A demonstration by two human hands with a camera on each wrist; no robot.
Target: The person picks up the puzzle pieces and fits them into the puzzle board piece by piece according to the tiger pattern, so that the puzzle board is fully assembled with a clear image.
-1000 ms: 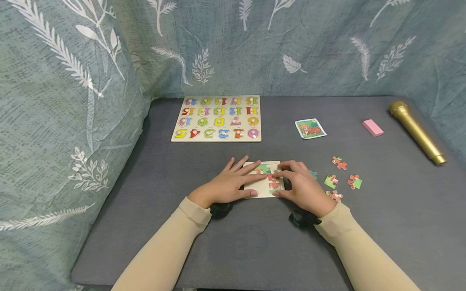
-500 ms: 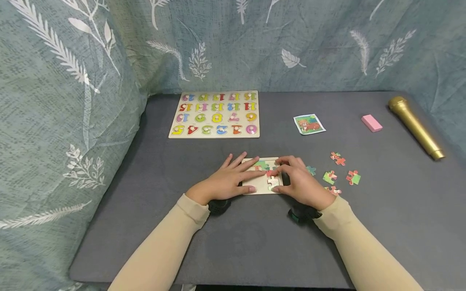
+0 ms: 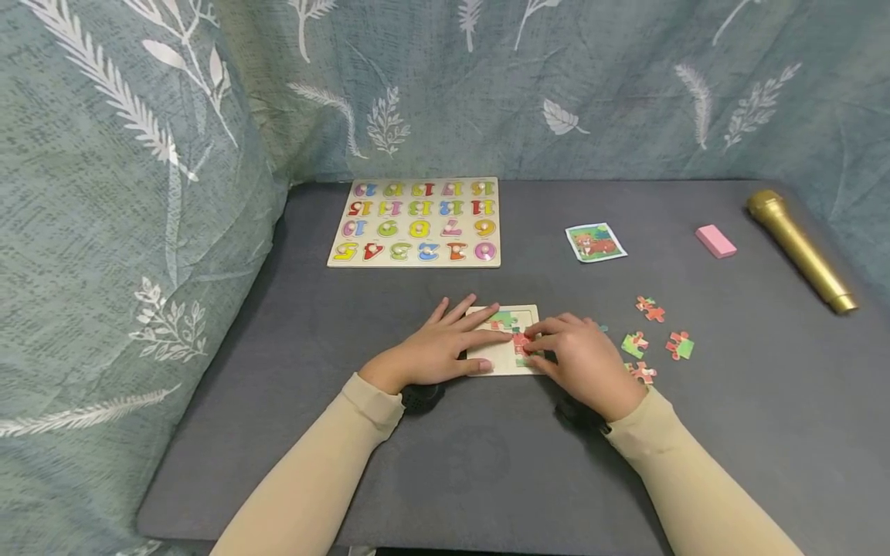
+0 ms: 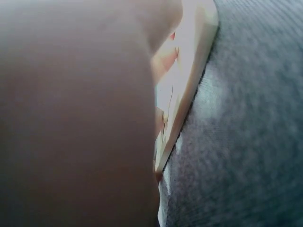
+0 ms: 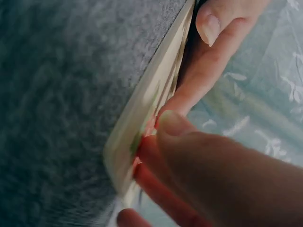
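In the head view a small wooden jigsaw board [image 3: 499, 363] lies flat in front of me, with red and green pieces set in its right part and along its far edge. My left hand [image 3: 433, 351] rests across the board's left side, fingers spread, the index fingertip beside the red piece. My right hand [image 3: 584, 359] comes in from the right, with bent fingers and thumb gathered at a red jigsaw piece [image 3: 521, 341]. In the right wrist view its thumb [image 5: 175, 124] and fingertips meet low over the board [image 5: 137, 123]. The left wrist view is mostly blocked by the hand.
Several loose jigsaw pieces [image 3: 680, 345] lie right of the board. Farther back are a number puzzle board [image 3: 410, 239], a bear picture card [image 3: 596, 242], a pink block [image 3: 715, 241] and a gold microphone-shaped tube [image 3: 799, 247]. A patterned curtain [image 3: 445, 93] borders the dark table.
The right hand has shifted its fingers and thumb inward over the board. Red shows where a pale jigsaw-shaped patch showed half a second ago. The left hand stays in place.
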